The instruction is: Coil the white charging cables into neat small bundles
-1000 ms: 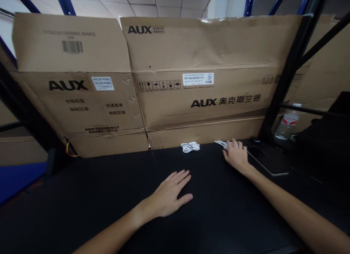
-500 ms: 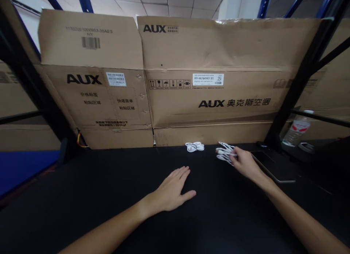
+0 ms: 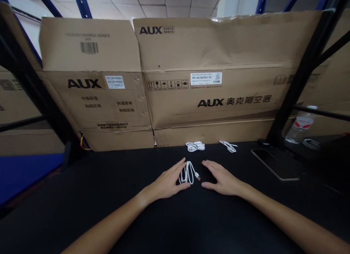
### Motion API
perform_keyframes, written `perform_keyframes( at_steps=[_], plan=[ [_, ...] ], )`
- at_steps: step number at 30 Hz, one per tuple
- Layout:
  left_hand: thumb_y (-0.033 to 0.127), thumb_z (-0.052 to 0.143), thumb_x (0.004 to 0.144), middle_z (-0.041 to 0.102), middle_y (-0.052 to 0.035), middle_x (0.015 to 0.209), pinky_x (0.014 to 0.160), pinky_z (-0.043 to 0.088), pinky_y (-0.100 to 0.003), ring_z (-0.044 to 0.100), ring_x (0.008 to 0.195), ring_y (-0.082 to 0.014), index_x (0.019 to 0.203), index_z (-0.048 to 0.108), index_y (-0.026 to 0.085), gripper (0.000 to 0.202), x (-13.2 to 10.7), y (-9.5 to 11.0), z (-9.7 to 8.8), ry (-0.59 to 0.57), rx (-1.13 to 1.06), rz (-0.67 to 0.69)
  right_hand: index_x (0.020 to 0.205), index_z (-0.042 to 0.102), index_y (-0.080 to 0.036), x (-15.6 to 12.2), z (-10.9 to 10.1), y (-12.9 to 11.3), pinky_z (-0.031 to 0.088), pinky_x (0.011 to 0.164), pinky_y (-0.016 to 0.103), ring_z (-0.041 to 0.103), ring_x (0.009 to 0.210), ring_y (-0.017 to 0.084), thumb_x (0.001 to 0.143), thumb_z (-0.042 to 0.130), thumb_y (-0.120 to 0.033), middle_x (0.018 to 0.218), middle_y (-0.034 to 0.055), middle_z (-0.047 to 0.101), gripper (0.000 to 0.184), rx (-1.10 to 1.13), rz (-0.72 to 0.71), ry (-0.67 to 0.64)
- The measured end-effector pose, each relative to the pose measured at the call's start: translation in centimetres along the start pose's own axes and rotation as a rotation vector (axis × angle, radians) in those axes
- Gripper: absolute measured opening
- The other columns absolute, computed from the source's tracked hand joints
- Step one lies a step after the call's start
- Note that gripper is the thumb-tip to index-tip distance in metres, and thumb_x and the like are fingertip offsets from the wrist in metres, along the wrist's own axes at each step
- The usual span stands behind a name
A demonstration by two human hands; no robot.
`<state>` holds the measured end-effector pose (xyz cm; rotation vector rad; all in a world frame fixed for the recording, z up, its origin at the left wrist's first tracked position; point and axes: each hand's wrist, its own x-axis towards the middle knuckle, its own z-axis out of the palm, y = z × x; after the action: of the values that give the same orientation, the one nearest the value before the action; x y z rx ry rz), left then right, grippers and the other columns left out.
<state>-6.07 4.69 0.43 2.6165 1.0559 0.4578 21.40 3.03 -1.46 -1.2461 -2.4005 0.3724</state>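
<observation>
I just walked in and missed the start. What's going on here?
A person has both hands around a looped white cable on the black surface. The left hand is right up against its left side; the right hand is open on the other side, apart from it. Farther back, a tied cable bundle and a smaller cable lie near the cardboard.

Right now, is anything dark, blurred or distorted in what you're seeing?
Head view, centre: the white cable beside the left hand stands out well against the dark tabletop; head view, upper left: the top line of print on the carton looks smeared; head view, sides: the black posts lean outward, possibly lens distortion.
</observation>
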Motion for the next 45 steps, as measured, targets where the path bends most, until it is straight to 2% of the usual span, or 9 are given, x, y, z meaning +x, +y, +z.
perform_keyframes(
  at_steps=[6, 11, 16, 24, 28, 32, 38, 42, 45],
  plan=[
    [0.041, 0.057, 0.085, 0.024, -0.0098, 0.149, 0.099, 0.044, -0.042, 0.043, 0.126, -0.024, 0.138, 0.031, 0.024, 0.061, 1.3, 0.2, 0.9, 0.073, -0.317, 0.111, 0.14, 0.033, -0.022, 0.5, -0.1, -1.0, 0.03, 0.106, 0.045, 0.032, 0.132, 0.026, 0.08, 0.055, -0.054, 0.145, 0.0109, 0.033, 0.072, 0.014, -0.073, 0.072],
    [0.043, 0.05, 0.089, 0.042, -0.0118, 0.139, 0.104, 0.035, -0.045, 0.043, 0.126, -0.0257, 0.133, 0.04, 0.019, 0.051, 1.1, -0.1, 1.2, 0.186, -0.058, -0.003, 0.135, 0.044, -0.024, 0.8, 0.1, -0.9, 0.025, 0.108, 0.047, 0.032, 0.132, 0.025, 0.091, 0.037, -0.051, 0.142, 0.0072, 0.04, 0.051, -0.075, -0.057, 0.002],
    [0.06, 0.042, 0.086, 0.032, -0.0116, 0.146, 0.111, 0.022, -0.044, 0.027, 0.135, -0.0272, 0.139, 0.035, 0.016, 0.069, 0.2, -0.4, 0.3, -0.013, 0.172, -0.051, 0.146, 0.015, -0.021, 0.4, 0.2, 0.7, 0.019, 0.112, 0.044, 0.015, 0.138, 0.026, 0.083, 0.041, -0.064, 0.152, 0.0076, 0.016, 0.08, -0.105, 0.055, -0.035],
    [0.063, 0.035, 0.087, 0.021, -0.0073, 0.15, 0.113, 0.015, -0.039, 0.02, 0.138, -0.0239, 0.144, 0.023, 0.02, 0.073, -0.3, -0.8, 0.1, -0.076, 0.228, -0.039, 0.145, 0.018, -0.013, -0.5, -0.3, 2.4, 0.006, 0.114, 0.042, 0.007, 0.139, 0.027, 0.081, 0.033, -0.071, 0.151, 0.0099, 0.009, 0.088, -0.205, 0.116, -0.129],
    [0.062, 0.04, 0.086, 0.025, -0.0082, 0.149, 0.111, 0.02, -0.042, 0.024, 0.136, -0.0264, 0.144, 0.022, 0.021, 0.074, 0.0, -0.7, 0.2, -0.018, 0.196, -0.051, 0.145, 0.022, -0.021, -0.2, -0.4, 1.5, 0.015, 0.112, 0.047, 0.015, 0.138, 0.028, 0.084, 0.039, -0.064, 0.151, 0.0074, 0.017, 0.077, -0.147, 0.049, -0.05],
    [0.049, 0.042, 0.091, 0.031, -0.0061, 0.147, 0.107, 0.026, -0.044, 0.029, 0.134, -0.0262, 0.141, 0.029, 0.026, 0.057, 1.2, 0.3, 0.0, 0.006, 0.126, 0.038, 0.137, 0.041, -0.023, 0.6, -0.2, 0.0, 0.028, 0.108, 0.043, 0.033, 0.131, 0.023, 0.092, 0.04, -0.04, 0.14, 0.0059, 0.043, 0.048, -0.047, -0.148, 0.031],
    [0.026, 0.048, 0.091, 0.061, -0.0042, 0.115, 0.092, 0.037, -0.039, 0.052, 0.107, -0.0219, 0.107, 0.056, 0.023, 0.019, 1.6, 1.6, -0.5, 0.081, 0.019, 0.161, 0.11, 0.058, -0.02, 0.9, -0.4, -1.8, 0.045, 0.091, 0.036, 0.055, 0.102, 0.02, 0.093, 0.04, -0.023, 0.109, 0.0088, 0.061, 0.025, 0.071, -0.292, 0.07],
    [0.026, 0.05, 0.09, 0.063, -0.004, 0.092, 0.085, 0.039, -0.035, 0.056, 0.089, -0.0198, 0.083, 0.058, 0.019, 0.013, 1.2, 1.7, -0.6, 0.115, 0.005, 0.194, 0.091, 0.056, -0.019, 0.6, -0.8, -1.9, 0.048, 0.077, 0.033, 0.057, 0.082, 0.017, 0.095, 0.037, -0.028, 0.088, 0.006, 0.061, 0.022, 0.197, -0.203, 0.144],
    [0.024, 0.043, 0.093, 0.062, -0.0031, 0.085, 0.079, 0.042, -0.031, 0.057, 0.081, -0.0171, 0.09, 0.059, 0.019, 0.017, 1.2, 1.3, -0.5, 0.139, -0.058, 0.154, 0.088, 0.049, -0.02, 0.7, -1.2, -1.1, 0.047, 0.054, 0.025, 0.058, 0.065, 0.014, 0.095, 0.034, -0.036, 0.076, 0.0027, 0.061, 0.023, 0.537, -0.003, 0.321]
  ],
)
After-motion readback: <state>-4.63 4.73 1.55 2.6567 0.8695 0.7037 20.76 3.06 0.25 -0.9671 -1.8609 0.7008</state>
